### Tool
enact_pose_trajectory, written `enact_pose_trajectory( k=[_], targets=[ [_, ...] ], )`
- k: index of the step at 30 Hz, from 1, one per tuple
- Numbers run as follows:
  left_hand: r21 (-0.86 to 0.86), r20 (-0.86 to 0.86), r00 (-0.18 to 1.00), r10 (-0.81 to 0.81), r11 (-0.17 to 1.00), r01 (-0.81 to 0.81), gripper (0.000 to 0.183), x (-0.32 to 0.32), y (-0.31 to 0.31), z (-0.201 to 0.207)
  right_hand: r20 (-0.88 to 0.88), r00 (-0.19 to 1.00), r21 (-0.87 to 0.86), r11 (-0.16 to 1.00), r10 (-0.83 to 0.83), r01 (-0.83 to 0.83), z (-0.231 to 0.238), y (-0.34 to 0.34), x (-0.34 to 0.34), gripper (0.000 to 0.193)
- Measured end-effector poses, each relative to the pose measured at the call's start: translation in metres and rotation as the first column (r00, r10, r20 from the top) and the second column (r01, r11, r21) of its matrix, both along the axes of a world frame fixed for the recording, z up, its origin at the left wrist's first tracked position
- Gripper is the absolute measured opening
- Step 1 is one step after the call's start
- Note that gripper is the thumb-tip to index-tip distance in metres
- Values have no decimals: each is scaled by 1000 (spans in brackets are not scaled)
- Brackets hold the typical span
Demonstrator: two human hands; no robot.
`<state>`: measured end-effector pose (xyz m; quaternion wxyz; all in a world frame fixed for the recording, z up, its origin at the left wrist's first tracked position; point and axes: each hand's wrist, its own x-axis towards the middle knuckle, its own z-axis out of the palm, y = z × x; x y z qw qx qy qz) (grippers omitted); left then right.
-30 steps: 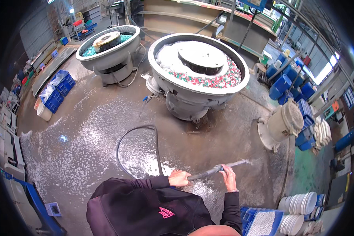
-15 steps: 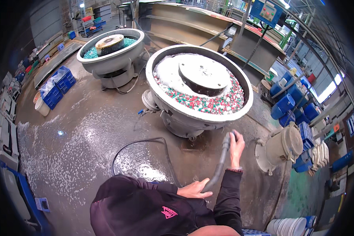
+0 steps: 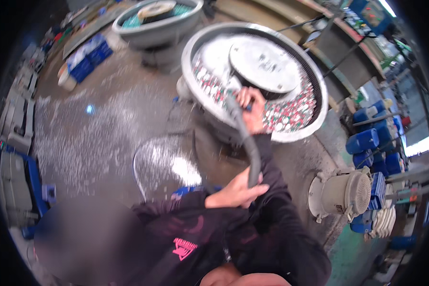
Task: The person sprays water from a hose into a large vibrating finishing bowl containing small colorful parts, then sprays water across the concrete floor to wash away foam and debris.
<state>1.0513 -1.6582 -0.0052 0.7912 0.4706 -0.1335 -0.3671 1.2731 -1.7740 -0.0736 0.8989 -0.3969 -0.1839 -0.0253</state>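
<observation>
Head view | your left hand (image 3: 238, 189) wrapped round grey hose (image 3: 250, 148), right hand (image 3: 253, 112) clamped near its front end | end over bowl (image 3: 293, 137) of chips (image 3: 291, 114) | I'd steer right, support left, bend gentle.

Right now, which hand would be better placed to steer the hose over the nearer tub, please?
Probably the right hand: it grips the hose near its front end, closer to the nearer tub, while the left hand holds it farther back.
</observation>
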Motion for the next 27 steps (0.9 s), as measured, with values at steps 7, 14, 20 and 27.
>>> enact_pose_trajectory(
  k=[7,14,20,27],
  targets=[
    [44,58,986,154,987,-157,23,6,-64,-14,-128,992,70,997,-2,11,-20,-41,22,40],
    [192,263,934,240,936,-295,22,27,-85,-36,-310,918,43,961,-247,273,-14,-54,20,29],
    [260,323,919,226,912,-316,23,39,-79,-54,-619,784,-121,992,-43,-41,-11,-55,9,24],
    [309,137,974,178,927,-212,21,40,-52,-59,-657,754,-12,1000,9,-22,-23,-35,4,31]
  ],
)
